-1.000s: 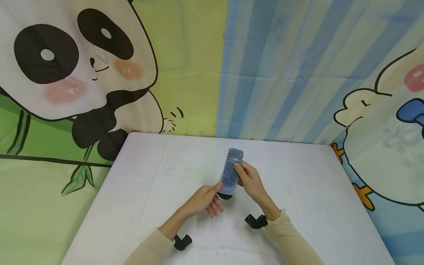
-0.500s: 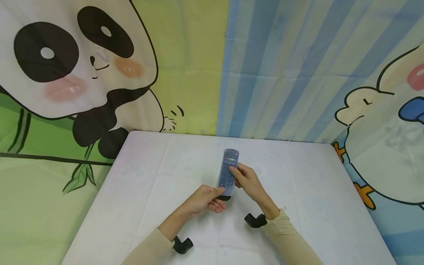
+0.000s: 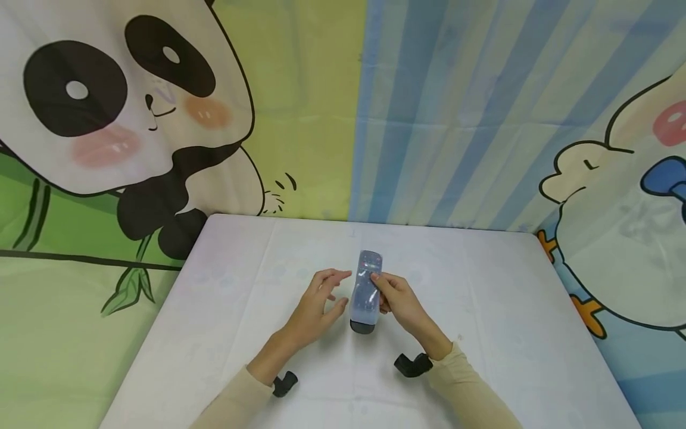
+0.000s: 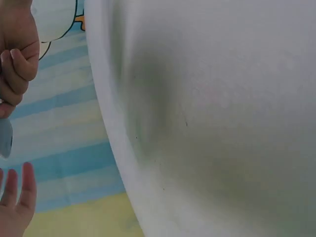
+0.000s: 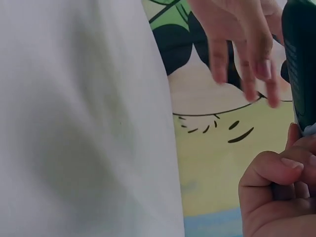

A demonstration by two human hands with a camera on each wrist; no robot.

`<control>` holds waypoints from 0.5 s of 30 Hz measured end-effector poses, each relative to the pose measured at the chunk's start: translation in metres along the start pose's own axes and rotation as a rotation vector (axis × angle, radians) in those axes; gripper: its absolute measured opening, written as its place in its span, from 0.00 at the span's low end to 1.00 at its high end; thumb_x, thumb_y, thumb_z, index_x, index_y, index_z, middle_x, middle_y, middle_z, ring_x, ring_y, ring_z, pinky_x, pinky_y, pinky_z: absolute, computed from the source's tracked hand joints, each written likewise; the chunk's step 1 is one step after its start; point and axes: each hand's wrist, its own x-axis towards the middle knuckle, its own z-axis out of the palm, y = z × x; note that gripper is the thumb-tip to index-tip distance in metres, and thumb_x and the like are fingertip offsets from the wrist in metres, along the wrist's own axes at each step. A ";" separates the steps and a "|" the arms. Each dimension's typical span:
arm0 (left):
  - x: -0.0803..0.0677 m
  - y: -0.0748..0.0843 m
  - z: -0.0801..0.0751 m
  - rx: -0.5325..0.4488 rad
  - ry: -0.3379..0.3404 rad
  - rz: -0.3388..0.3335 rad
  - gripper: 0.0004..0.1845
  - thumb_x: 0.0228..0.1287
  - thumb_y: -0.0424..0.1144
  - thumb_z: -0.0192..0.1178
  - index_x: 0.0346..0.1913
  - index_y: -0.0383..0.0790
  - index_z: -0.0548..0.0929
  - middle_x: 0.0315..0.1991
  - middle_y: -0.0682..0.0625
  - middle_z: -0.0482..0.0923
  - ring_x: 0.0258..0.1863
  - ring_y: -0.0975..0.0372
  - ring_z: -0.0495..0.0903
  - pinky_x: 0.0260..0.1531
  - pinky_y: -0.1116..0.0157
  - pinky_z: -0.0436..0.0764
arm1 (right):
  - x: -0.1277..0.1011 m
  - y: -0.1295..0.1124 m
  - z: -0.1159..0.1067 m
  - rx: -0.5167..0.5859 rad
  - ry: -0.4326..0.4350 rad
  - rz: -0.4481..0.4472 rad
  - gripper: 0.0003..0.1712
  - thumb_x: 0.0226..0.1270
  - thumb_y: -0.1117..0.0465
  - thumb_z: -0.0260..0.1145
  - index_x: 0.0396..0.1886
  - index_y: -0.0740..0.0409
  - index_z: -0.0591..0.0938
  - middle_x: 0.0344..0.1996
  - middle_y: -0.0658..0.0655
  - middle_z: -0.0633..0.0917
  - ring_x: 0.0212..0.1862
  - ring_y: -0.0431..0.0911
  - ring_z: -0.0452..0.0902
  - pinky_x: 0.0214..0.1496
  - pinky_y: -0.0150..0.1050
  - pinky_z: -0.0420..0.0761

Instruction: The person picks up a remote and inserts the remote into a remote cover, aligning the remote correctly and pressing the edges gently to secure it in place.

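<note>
A remote control (image 3: 366, 292) in a clear, bluish sleeve is held above the white table, its black lower end sticking out of the sleeve. My right hand (image 3: 399, 300) grips its right side, thumb on the button face and fingers curled behind. To the left of the remote, my left hand (image 3: 315, 307) is apart from it, fingers spread and holding nothing. In the right wrist view the dark back of the remote control (image 5: 301, 64) shows at the right edge, with the right hand (image 5: 281, 192) below and the left hand (image 5: 244, 44) above.
Under both hands is a table (image 3: 257, 256) with a white cover. Behind it hangs a cloth (image 3: 300, 107) printed with a panda and stripes. Black wrist mounts (image 3: 412, 364) stick out near both cuffs.
My left hand has let go of the remote's lower end and drawn away to the left, its fingers spreading. The remote, still in my right hand, has shifted slightly down and left.
</note>
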 end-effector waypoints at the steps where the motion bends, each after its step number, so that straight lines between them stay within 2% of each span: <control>1: 0.001 0.001 0.000 0.076 0.010 0.083 0.32 0.65 0.31 0.68 0.70 0.49 0.71 0.66 0.45 0.66 0.60 0.56 0.71 0.47 0.63 0.81 | 0.000 0.001 0.000 0.017 -0.012 0.008 0.22 0.82 0.51 0.53 0.28 0.59 0.76 0.15 0.49 0.70 0.16 0.39 0.61 0.21 0.32 0.65; 3: 0.002 0.002 -0.001 0.168 0.002 0.210 0.36 0.59 0.31 0.73 0.70 0.50 0.73 0.68 0.41 0.62 0.66 0.52 0.65 0.53 0.60 0.78 | -0.001 0.004 0.001 0.054 -0.040 0.030 0.22 0.82 0.50 0.53 0.31 0.60 0.78 0.14 0.48 0.71 0.15 0.38 0.61 0.20 0.32 0.65; 6: 0.006 0.004 -0.001 0.232 -0.008 0.324 0.35 0.55 0.31 0.76 0.66 0.48 0.77 0.70 0.39 0.62 0.68 0.48 0.63 0.57 0.58 0.76 | -0.002 0.008 0.003 0.108 -0.091 0.066 0.22 0.82 0.48 0.52 0.34 0.60 0.79 0.14 0.47 0.71 0.15 0.37 0.61 0.21 0.32 0.65; 10: 0.009 0.004 -0.002 0.261 -0.012 0.384 0.28 0.53 0.31 0.77 0.59 0.46 0.83 0.68 0.41 0.65 0.67 0.48 0.64 0.61 0.58 0.73 | -0.004 0.012 0.006 0.164 -0.141 0.125 0.23 0.81 0.47 0.53 0.32 0.59 0.80 0.14 0.46 0.70 0.14 0.36 0.61 0.21 0.33 0.64; 15: 0.009 0.003 -0.002 0.273 -0.022 0.422 0.24 0.52 0.33 0.78 0.54 0.44 0.85 0.64 0.43 0.71 0.66 0.50 0.67 0.67 0.57 0.67 | -0.006 0.014 0.008 0.170 -0.131 0.176 0.23 0.80 0.46 0.54 0.31 0.57 0.82 0.13 0.47 0.70 0.14 0.36 0.60 0.21 0.37 0.60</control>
